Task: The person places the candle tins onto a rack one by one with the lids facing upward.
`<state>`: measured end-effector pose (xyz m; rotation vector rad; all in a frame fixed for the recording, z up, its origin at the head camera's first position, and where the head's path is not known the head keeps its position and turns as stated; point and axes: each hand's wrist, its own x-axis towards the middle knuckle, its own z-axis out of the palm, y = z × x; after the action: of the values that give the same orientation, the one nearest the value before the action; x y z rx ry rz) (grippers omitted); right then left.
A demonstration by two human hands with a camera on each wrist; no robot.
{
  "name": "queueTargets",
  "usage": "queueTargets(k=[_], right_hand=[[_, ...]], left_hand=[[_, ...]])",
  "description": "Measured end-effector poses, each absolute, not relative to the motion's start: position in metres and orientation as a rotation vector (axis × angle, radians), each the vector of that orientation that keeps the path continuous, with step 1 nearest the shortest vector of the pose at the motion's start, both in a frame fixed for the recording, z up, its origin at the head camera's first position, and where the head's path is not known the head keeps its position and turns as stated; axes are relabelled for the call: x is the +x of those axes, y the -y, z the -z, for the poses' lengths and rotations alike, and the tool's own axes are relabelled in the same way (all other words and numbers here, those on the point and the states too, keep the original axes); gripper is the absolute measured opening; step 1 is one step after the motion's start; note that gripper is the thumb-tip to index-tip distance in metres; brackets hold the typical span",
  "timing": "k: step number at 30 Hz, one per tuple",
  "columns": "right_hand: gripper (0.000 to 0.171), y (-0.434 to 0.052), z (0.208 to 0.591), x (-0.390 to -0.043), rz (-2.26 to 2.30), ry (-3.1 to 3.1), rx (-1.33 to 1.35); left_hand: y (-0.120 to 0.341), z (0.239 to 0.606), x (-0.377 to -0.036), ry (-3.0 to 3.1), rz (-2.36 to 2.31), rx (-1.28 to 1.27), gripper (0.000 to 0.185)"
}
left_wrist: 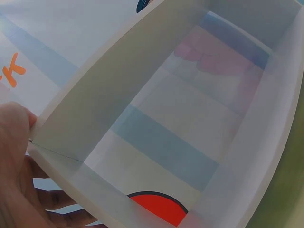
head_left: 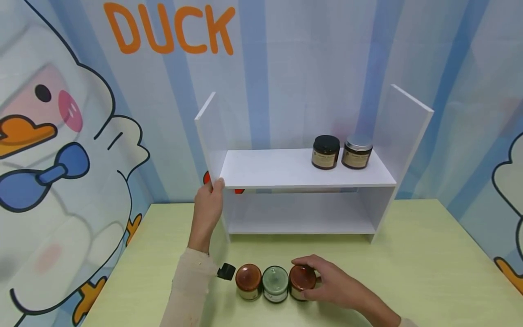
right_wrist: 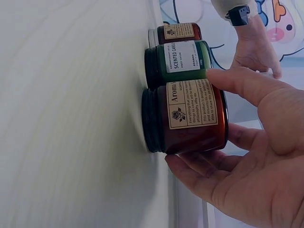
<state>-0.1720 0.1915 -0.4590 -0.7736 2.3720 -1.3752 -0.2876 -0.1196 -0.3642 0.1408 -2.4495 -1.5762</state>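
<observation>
My left hand (head_left: 207, 211) grips the left side panel of a white two-tier shelf (head_left: 261, 169), thumb in front at the middle board's height. In the left wrist view its fingers curl round the panel's outside. Around the rightmost of three scented candle jars on the table, an amber one (right_wrist: 194, 116), my right hand (head_left: 336, 285) curls thumb and fingers. That jar stands upside down, black lid on the tabletop. Next to it is a green candle jar (right_wrist: 183, 57), also lid down. Beyond that stands another amber candle jar (head_left: 248, 278) with a silver lid underneath.
Two dark jars stand upright on the shelf's middle board at the right, one black-lidded (head_left: 325, 152) and one silver-lidded (head_left: 357, 152). The shelf stands towards the back of the pale yellow-green table (head_left: 425, 254). Behind it hangs a striped duck backdrop (head_left: 282, 72).
</observation>
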Motion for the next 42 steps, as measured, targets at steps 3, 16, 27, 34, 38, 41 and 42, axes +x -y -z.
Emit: queueTargets(k=[3, 16, 27, 34, 38, 41, 42], right_hand=[[0.064, -0.191, 0.46, -0.172, 1.374, -2.378, -0.775], [0.065, -0.187, 0.466, -0.173, 1.328, -2.423, -0.775], [0.067, -0.182, 0.468, -0.172, 1.33, -2.43, -0.752], [0.064, -0.179, 0.47, -0.172, 1.271, -2.516, -0.785], [0.062, -0.178, 0.47, -0.17, 1.225, -2.575, -0.8], [0.061, -0.177, 0.47, -0.17, 1.202, -2.595, -0.791], [0.061, -0.177, 0.47, -0.169, 1.197, -2.599, -0.79]], left_hand=[[0.119, 0.364, -0.287, 2.454, 1.581, 0.155, 0.053], [0.118, 0.363, -0.288, 2.456, 1.589, 0.193, 0.054], [0.118, 0.363, -0.288, 2.459, 1.6, 0.189, 0.055], [0.118, 0.364, -0.288, 2.452, 1.613, 0.183, 0.055], [0.119, 0.364, -0.288, 2.449, 1.61, 0.176, 0.055], [0.119, 0.365, -0.289, 2.451, 1.604, 0.172, 0.055], [0.119, 0.365, -0.289, 2.451, 1.602, 0.171, 0.055]])
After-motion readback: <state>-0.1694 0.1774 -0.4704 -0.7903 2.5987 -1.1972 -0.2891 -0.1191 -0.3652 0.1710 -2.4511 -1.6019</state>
